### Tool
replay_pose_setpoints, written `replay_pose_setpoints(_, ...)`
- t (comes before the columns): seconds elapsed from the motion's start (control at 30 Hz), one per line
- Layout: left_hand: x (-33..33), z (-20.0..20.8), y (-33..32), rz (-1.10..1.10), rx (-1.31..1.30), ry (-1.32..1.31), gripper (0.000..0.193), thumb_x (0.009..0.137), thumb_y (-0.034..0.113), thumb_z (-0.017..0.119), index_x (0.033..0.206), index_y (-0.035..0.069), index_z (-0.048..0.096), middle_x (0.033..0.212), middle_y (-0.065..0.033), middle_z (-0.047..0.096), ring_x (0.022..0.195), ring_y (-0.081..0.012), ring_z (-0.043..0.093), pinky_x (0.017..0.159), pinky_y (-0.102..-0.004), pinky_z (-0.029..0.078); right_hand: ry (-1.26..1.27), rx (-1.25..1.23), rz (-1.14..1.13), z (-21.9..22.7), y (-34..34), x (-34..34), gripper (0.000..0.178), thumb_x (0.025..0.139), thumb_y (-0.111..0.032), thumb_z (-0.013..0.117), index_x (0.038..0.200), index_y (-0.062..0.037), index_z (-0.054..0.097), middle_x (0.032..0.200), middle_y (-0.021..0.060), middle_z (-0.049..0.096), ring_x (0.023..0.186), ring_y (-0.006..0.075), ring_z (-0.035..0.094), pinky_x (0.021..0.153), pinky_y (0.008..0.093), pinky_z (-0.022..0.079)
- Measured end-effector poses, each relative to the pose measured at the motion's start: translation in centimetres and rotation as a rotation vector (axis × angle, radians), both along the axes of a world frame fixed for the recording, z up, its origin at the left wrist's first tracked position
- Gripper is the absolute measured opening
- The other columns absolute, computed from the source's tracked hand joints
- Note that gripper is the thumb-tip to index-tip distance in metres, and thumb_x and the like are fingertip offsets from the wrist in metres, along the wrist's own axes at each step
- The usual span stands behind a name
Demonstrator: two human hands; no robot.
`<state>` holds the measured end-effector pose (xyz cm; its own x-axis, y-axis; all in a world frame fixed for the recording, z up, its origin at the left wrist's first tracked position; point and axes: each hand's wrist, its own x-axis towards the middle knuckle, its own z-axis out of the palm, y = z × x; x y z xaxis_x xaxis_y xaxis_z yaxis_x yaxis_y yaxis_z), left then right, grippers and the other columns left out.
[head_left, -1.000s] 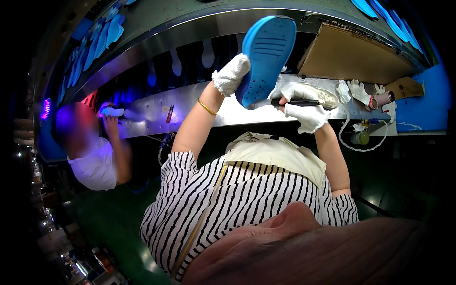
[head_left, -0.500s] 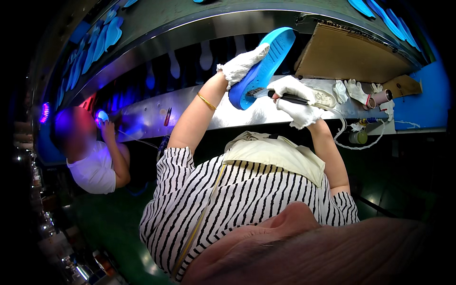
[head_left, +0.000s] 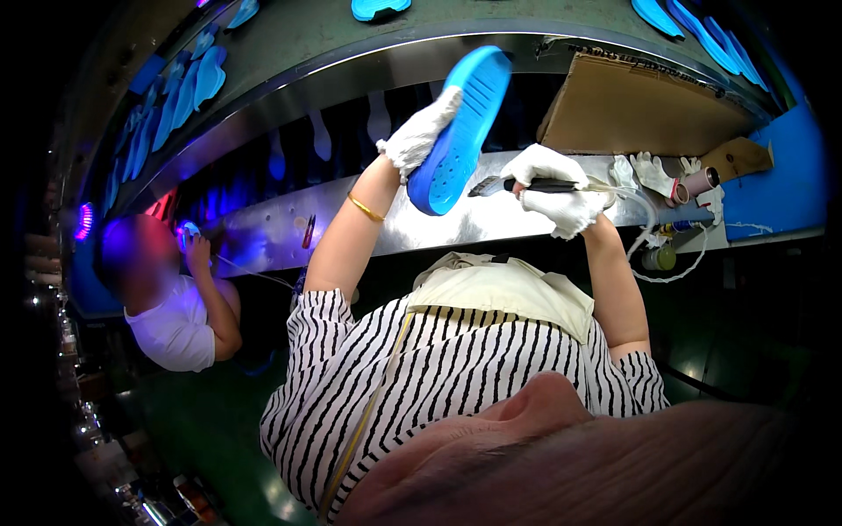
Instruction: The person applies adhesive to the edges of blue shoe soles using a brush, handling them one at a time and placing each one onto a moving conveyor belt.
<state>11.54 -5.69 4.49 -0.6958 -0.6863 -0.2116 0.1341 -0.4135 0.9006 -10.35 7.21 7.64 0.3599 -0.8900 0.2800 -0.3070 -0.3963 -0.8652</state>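
A bright blue shoe sole [head_left: 478, 101] with grooves and small holes is held up, tilted, above the metal bench [head_left: 412, 219]. My left hand [head_left: 423, 133], in a white knitted glove, is closed on its left edge; some of the fingers are hidden behind it. In my right hand [head_left: 554, 195], gloved too, is a brush [head_left: 486, 186] with a dark handle, held level. Its bristles point left, close to the heel end of the sole with a small gap between. A pale flexible tube [head_left: 647, 210] runs behind my right wrist.
Loose white gloves [head_left: 653, 175], a pinkish tube-shaped roll [head_left: 700, 181] and a cardboard box [head_left: 645, 105] are on the right. Blue soles [head_left: 189, 88] lie on the belt beyond the metal rail [head_left: 351, 66]. A co-worker [head_left: 171, 307] sits at the left.
The sole and my left hand have moved slightly left, and the sole stands more upright. The brush has come off the sole's surface to its right.
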Motion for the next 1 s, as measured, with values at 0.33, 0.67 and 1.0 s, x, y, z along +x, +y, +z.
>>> replay_pose_setpoints(0.33,2.6,-6.5,0.7,-0.144,0.546,0.804,0.083,0.09,0.066,0.038,0.14,-0.001,0.04,0.132,-0.0251,0.053,0.116,-0.0441,0.055,0.105,-0.0588,0.037,-0.562,0.143,-0.31,-2.0,0.1,0.0,0.017,0.083,0.0,0.069,0.096,-0.0035,0.06,0.097,0.0091,0.068,0.08,0.0096,0.062,0.073,0.0248,0.052)
replay_pose_setpoints(0.67,-3.5,-6.1,7.1,0.033,0.545,0.907,0.065,0.09,0.039,0.059,0.137,0.0,0.039,0.129,-0.0214,0.053,0.114,-0.0362,0.056,0.104,-0.0487,0.043,-0.273,-0.164,-0.485,-2.5,-0.8,0.9,0.024,0.08,0.001,0.069,0.101,0.0006,0.058,0.095,0.0091,0.065,0.083,0.0123,0.063,0.076,0.0265,0.052)
replay_pose_setpoints(1.0,-4.9,-5.7,7.2,0.2,0.404,0.667,0.082,0.088,0.07,0.041,0.143,0.009,0.035,0.135,-0.0146,0.049,0.12,-0.0299,0.052,0.103,-0.0454,0.044,-0.272,-0.117,-0.303,-1.5,0.3,3.2,0.028,0.077,0.007,0.063,0.103,0.0001,0.058,0.097,0.009,0.062,0.081,0.0131,0.064,0.075,0.0277,0.054)
